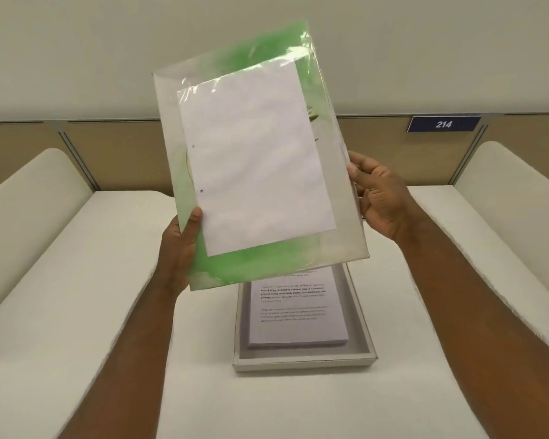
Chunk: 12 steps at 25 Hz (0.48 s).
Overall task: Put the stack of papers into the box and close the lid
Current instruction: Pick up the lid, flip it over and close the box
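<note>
Printed paper stack (295, 315) lies flat inside the open shallow box (305, 362); the lid (257, 166) hangs tilted above it.

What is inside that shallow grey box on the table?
A stack of white printed papers lies in the shallow grey cardboard box. The raised green-tinted lid hides the box's far end.

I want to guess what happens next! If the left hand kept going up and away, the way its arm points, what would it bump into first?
Nothing new: the left hand already grips the lid. Beyond it probably comes the tan partition, though depth is unclear.
</note>
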### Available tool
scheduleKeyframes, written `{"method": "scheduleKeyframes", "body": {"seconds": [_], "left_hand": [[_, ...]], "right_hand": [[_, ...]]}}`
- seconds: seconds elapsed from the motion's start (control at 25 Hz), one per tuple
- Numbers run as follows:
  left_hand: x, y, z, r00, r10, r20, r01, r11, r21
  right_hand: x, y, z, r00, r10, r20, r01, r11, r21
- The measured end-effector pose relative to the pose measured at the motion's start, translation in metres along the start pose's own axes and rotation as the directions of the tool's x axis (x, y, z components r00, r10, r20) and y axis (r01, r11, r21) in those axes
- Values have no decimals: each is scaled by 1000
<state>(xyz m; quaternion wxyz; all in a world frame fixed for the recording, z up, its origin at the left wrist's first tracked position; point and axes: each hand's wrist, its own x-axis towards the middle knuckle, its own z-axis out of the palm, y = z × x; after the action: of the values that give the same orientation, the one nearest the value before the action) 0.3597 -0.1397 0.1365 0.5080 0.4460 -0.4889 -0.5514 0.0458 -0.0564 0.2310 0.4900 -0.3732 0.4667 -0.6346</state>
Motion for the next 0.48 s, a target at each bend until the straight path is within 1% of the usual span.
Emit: {"method": "scheduleKeyframes", "body": {"seconds": [0.08,0.2,0.28,0.36,0.48], "left_hand": [[5,-4,11,999,49,-7,-47,992,115],[7,-17,22,997,68,24,-72,963,260],[9,-28,27,999,34,22,-39,937,347],[12,-40,30,1000,-13,15,6,913,408],[21,-60,35,994,-105,6,91,888,450]], "right_hand": [[5,23,-15,994,-9,-105,5,999,-38],[11,61,-31,981,-43,-191,5,981,-192],[14,86,-41,971,-40,-235,-32,954,-298],[16,106,-51,954,9,-300,-112,938,-327],[21,126,-64,924,104,-368,-244,901,-359]]}}
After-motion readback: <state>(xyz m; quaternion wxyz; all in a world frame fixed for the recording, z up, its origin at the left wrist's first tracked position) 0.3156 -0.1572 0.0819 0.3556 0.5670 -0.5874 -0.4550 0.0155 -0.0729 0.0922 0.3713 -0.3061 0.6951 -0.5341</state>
